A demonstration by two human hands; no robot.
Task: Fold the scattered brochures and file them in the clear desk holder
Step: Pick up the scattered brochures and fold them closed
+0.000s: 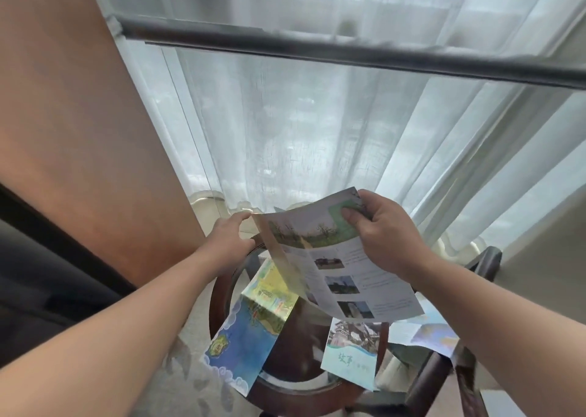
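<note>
Brochure (345, 258) pinched between left hand (230, 237) and right hand (385, 232).

Left hand (229, 237) and right hand (388, 236) bare. Left forearm (126, 315) and right forearm (494, 293) behind them bare to frame edge. Right thumbnail (346, 215) looks short, maybe unpainted; blurry.

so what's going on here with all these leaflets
A person holds one photo brochure in the air over a round glass-topped table. The left hand pinches its top left corner, and the right hand grips its top right corner. A blue map brochure and a castle brochure lie on the table. No clear holder shows.
</note>
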